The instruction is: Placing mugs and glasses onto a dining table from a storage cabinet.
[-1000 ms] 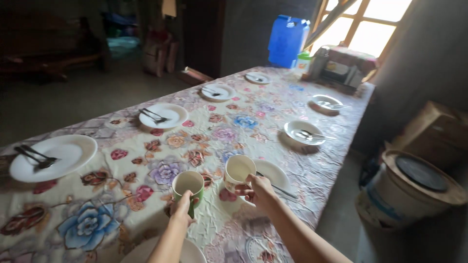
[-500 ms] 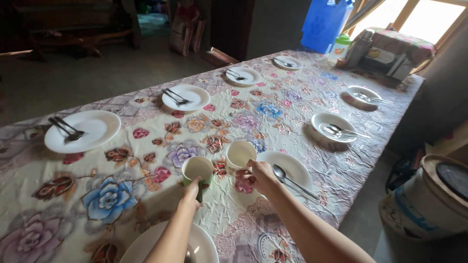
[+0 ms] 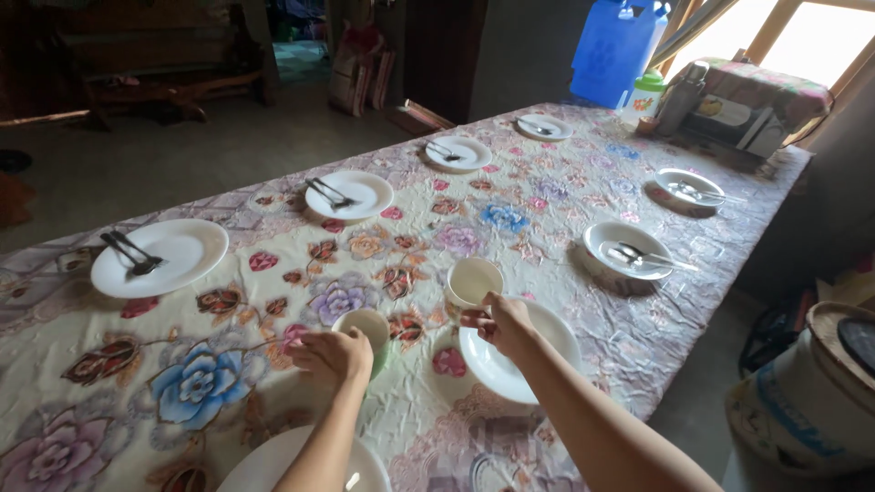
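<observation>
Both hands work at the near end of a long table (image 3: 565,364) under a floral cloth. Left hand (image 3: 333,353) is closed around a green mug (image 3: 366,330) that stands on the cloth. Right hand (image 3: 497,321) pinches the handle of a cream mug (image 3: 473,281), just beyond the rim of the nearest white plate (image 3: 524,364). Down both long sides, six more white plates lie set, each with cutlery on it. No other mugs show, so by my judgement the plates are laid and the cups are only just begun, with two at this near end.
</observation>
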